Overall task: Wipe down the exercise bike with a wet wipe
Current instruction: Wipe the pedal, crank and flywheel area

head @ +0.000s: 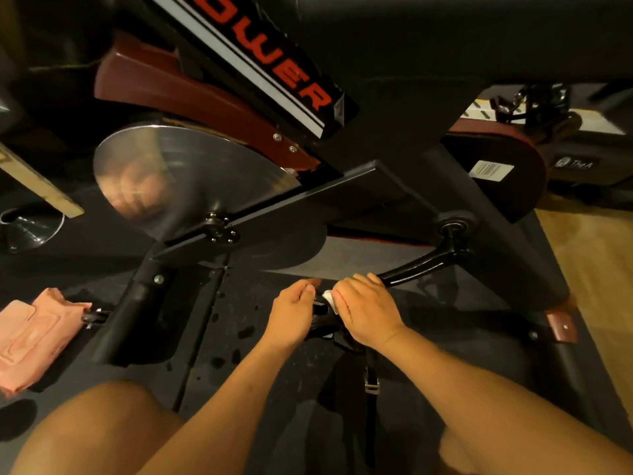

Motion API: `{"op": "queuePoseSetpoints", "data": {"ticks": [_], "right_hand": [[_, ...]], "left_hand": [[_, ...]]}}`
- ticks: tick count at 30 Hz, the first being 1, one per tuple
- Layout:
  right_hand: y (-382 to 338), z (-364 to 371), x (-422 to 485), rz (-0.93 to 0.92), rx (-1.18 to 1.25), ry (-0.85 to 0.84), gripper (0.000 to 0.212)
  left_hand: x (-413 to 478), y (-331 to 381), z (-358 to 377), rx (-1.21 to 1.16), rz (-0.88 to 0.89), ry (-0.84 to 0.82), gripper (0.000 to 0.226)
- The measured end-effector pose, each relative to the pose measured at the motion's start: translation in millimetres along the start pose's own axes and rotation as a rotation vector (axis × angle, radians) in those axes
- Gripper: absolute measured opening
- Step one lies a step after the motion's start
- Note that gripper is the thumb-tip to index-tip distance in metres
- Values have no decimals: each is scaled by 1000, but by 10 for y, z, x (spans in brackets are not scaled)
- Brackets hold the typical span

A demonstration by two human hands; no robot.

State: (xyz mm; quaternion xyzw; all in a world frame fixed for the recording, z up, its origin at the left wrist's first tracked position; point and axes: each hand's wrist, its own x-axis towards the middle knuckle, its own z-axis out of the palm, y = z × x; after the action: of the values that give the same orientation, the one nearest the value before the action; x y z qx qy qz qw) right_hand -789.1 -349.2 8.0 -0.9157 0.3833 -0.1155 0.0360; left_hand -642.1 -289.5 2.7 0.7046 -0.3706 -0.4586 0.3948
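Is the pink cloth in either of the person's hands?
No, the pink cloth lies on the floor mat, apart from the left hand and right hand.

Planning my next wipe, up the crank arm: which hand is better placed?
Right. The right hand holds the wet wipe, with its fingers at the crank arm's lower end. The left hand holds no wipe and grips the pedal, likely steadying it.

Both bare forearms reach forward from the lower edge of the view and converge until the hands sit side by side. The left hand point(294, 315) lies back-up, fingers curled round the pedal point(321, 321). The right hand point(368, 311) is curled knuckles-up, gripping a wet wipe point(328, 297) beneath its fingers.
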Motion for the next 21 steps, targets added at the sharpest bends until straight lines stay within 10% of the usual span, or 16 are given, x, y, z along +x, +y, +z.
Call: {"op": "queuePoseSetpoints", "data": {"ticks": [5,12,16,21], "right_hand": [[-108,-111,7,29,67,-21,18],[-222,-723,294,985,1131,591,12],[123,-1054,190,1017,894,926,29],[153,-946,329,950,692,709,9]], "left_hand": [[4,205,-27,117,51,52,35],[-18,1050,-190,-105,147,-169,24],[126,1198,-417,-109,156,-58,26],[275,1125,-652,-119,95,-31,35]]}}
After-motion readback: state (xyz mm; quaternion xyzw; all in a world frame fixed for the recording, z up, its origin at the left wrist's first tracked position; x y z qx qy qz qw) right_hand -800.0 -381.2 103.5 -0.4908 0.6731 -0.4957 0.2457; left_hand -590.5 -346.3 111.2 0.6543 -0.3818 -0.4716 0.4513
